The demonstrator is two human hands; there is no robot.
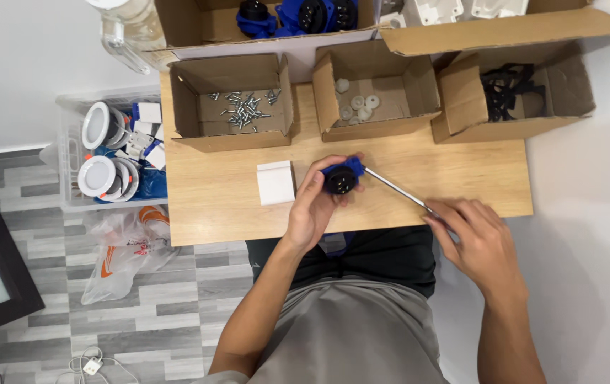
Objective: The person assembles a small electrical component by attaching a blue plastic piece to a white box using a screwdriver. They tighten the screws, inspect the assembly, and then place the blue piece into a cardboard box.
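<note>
Left hand (313,206) grips a blue-and-black round fitting (341,178) over the wooden table (212,206). Right hand (479,238) is closed around the handle of a screwdriver (397,190), its tip meeting the fitting. Beside them lies a white block (276,182); behind, a box of screws (237,107).

Three open boxes (372,92) line the table's (212,213) far edge; a bin (70,142) stands left
</note>
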